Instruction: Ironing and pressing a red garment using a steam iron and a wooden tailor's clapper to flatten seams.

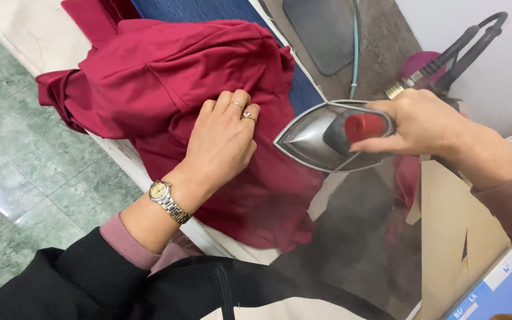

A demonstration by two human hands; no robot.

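Two hands in view, both the person's own. Left hand [220,142] lies palm down on a dark red garment [167,77], fingers [232,104] together and slightly curled, pressing the cloth flat; nothing gripped. Rings on two of those fingers; a metal wristwatch [167,200] with a pale dial on the wrist, then a pink cuff under a black sleeve [78,278].

Right hand [419,121] holds a steam iron [327,136] by its handle, fingers clamped around it. Iron: silver-grey pointed body, red knob [364,126] at the top, tip pointing toward the left hand. Iron sits just beside the right edge of the garment, tilted; cannot tell whether its sole touches the cloth or the table. A haze of steam shows below the iron.

Garment lies bunched and folded across a padded ironing table [120,155] with a pale cover, one part hanging over the near edge. A blue surface [208,10] shows beyond the garment at the top of the view.

A thin pale hose [355,53] runs up from the back of the iron. Dark looped tubes [469,41] stand at the upper right near a white wall. Green marbled floor tiles [31,178] at left. A tan cardboard piece [451,225] stands at lower right.
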